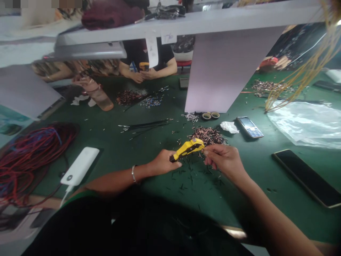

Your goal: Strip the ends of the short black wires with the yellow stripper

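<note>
At eight o'clock from the coppery pile [209, 135], the left hand [164, 162] wraps the yellow tool [186, 148].
Right hand [225, 159] pinched at its two-o'clock end, contents unclear; seemingly a feeding step, the next move calling for steady aim.

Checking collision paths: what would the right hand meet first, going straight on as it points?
Likely the yellow tool in the left hand; the gap to the right hand is hard to judge.
</note>
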A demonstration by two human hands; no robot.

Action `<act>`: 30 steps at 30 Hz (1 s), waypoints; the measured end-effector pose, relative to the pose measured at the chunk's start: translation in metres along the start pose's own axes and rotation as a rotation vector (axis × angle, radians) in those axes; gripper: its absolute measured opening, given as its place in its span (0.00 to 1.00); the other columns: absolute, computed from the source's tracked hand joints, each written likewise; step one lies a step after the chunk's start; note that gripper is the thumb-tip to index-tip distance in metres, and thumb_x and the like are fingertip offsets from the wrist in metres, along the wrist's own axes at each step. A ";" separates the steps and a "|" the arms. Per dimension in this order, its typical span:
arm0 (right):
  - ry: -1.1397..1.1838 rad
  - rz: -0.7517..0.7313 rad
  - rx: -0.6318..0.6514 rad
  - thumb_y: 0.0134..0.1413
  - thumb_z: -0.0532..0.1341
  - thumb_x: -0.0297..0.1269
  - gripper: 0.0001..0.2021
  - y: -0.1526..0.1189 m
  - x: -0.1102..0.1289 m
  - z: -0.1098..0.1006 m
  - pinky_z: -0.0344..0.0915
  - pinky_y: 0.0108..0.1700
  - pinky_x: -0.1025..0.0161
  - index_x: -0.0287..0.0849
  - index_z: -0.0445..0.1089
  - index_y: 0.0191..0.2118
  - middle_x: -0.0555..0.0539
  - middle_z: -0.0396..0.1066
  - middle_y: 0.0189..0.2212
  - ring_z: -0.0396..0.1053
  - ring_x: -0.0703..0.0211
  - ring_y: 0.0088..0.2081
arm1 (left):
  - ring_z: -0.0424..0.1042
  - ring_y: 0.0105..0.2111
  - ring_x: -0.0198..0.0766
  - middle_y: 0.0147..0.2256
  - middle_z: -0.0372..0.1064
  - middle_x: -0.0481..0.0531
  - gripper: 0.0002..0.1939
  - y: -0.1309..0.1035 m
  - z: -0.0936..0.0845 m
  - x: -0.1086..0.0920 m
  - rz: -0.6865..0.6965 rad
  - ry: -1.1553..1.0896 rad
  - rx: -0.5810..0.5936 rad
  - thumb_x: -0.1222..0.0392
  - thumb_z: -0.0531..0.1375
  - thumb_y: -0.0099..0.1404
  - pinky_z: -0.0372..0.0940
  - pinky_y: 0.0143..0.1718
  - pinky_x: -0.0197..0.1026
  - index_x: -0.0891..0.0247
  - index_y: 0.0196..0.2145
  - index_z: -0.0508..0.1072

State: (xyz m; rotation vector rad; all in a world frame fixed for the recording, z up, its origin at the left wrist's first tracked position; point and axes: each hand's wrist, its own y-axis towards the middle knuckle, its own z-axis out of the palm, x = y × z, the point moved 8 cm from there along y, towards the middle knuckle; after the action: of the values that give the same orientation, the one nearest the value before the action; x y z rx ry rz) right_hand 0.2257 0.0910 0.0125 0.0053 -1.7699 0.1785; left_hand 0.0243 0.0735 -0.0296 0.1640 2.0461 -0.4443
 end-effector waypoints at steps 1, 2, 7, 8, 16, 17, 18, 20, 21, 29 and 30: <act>-0.013 -0.003 -0.012 0.42 0.65 0.40 0.08 -0.001 0.001 0.000 0.55 0.15 0.68 0.40 0.75 0.22 0.51 0.68 0.12 0.58 0.69 0.11 | 0.57 0.20 0.29 0.18 0.58 0.41 0.12 0.001 -0.002 -0.002 0.028 0.034 -0.018 0.57 0.64 0.52 0.51 0.22 0.34 0.63 0.21 0.64; -0.020 -0.005 -0.020 0.42 0.65 0.40 0.08 -0.002 0.001 0.000 0.54 0.14 0.68 0.40 0.75 0.22 0.52 0.68 0.12 0.58 0.69 0.11 | 0.57 0.20 0.29 0.19 0.57 0.42 0.11 0.001 -0.004 -0.004 0.052 0.065 -0.029 0.57 0.63 0.52 0.51 0.22 0.34 0.63 0.21 0.64; -0.010 -0.024 -0.021 0.43 0.65 0.39 0.07 -0.004 0.004 0.000 0.54 0.14 0.67 0.42 0.75 0.23 0.52 0.67 0.11 0.58 0.68 0.11 | 0.56 0.20 0.30 0.18 0.58 0.42 0.10 0.001 -0.011 -0.012 0.160 0.177 -0.062 0.56 0.62 0.54 0.50 0.22 0.35 0.62 0.22 0.66; -0.001 -0.028 -0.017 0.43 0.64 0.39 0.07 -0.004 0.005 0.000 0.53 0.14 0.67 0.42 0.75 0.22 0.52 0.68 0.11 0.58 0.68 0.11 | 0.56 0.19 0.30 0.18 0.57 0.42 0.10 0.001 -0.012 -0.014 0.180 0.205 -0.079 0.56 0.62 0.54 0.50 0.22 0.35 0.62 0.22 0.66; 0.134 -0.029 -0.004 0.41 0.64 0.37 0.05 -0.004 0.005 0.001 0.50 0.12 0.68 0.42 0.74 0.22 0.53 0.66 0.10 0.57 0.69 0.10 | 0.55 0.18 0.30 0.16 0.54 0.40 0.11 0.003 -0.024 -0.023 0.237 0.335 -0.158 0.56 0.63 0.55 0.50 0.24 0.36 0.61 0.22 0.66; 0.144 -0.032 -0.001 0.42 0.64 0.37 0.05 -0.004 0.004 0.001 0.50 0.12 0.68 0.42 0.74 0.22 0.53 0.66 0.10 0.57 0.69 0.10 | 0.55 0.18 0.30 0.16 0.55 0.41 0.11 0.003 -0.025 -0.024 0.244 0.351 -0.160 0.56 0.63 0.55 0.50 0.25 0.37 0.61 0.22 0.67; 0.149 -0.034 0.003 0.42 0.64 0.37 0.05 -0.004 0.004 0.001 0.50 0.12 0.68 0.42 0.74 0.22 0.53 0.66 0.10 0.57 0.69 0.10 | 0.55 0.18 0.30 0.16 0.55 0.41 0.11 0.003 -0.025 -0.025 0.252 0.366 -0.163 0.56 0.63 0.55 0.50 0.26 0.37 0.61 0.22 0.67; 0.155 -0.038 0.008 0.42 0.64 0.37 0.05 -0.003 0.003 0.001 0.49 0.12 0.68 0.42 0.73 0.22 0.54 0.66 0.10 0.57 0.69 0.10 | 0.55 0.19 0.31 0.17 0.55 0.41 0.10 0.004 -0.027 -0.026 0.266 0.393 -0.176 0.55 0.63 0.55 0.50 0.26 0.37 0.61 0.22 0.66; 0.158 -0.038 0.008 0.42 0.64 0.37 0.05 -0.002 0.003 0.002 0.49 0.12 0.68 0.43 0.73 0.22 0.54 0.66 0.10 0.57 0.69 0.10 | 0.55 0.19 0.31 0.17 0.55 0.41 0.10 0.004 -0.027 -0.026 0.274 0.403 -0.184 0.55 0.62 0.55 0.50 0.26 0.37 0.61 0.22 0.66; 0.201 -0.013 0.004 0.37 0.65 0.38 0.05 0.001 0.003 0.003 0.48 0.11 0.68 0.43 0.71 0.20 0.56 0.63 0.08 0.57 0.69 0.09 | 0.56 0.18 0.31 0.17 0.55 0.41 0.11 0.002 -0.030 -0.025 0.345 0.483 -0.208 0.54 0.61 0.57 0.49 0.25 0.35 0.61 0.23 0.66; 0.210 -0.008 0.015 0.37 0.65 0.38 0.05 0.001 0.003 0.004 0.48 0.11 0.68 0.43 0.72 0.20 0.56 0.63 0.08 0.58 0.68 0.09 | 0.57 0.18 0.31 0.17 0.57 0.42 0.10 0.002 -0.030 -0.026 0.365 0.504 -0.211 0.54 0.60 0.57 0.49 0.25 0.35 0.61 0.24 0.67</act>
State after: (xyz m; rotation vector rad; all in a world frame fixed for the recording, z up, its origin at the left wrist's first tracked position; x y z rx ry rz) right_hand 0.2214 0.0921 0.0148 0.0040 -1.5592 0.1797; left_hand 0.0135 0.0880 0.0057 0.5549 2.4664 0.0524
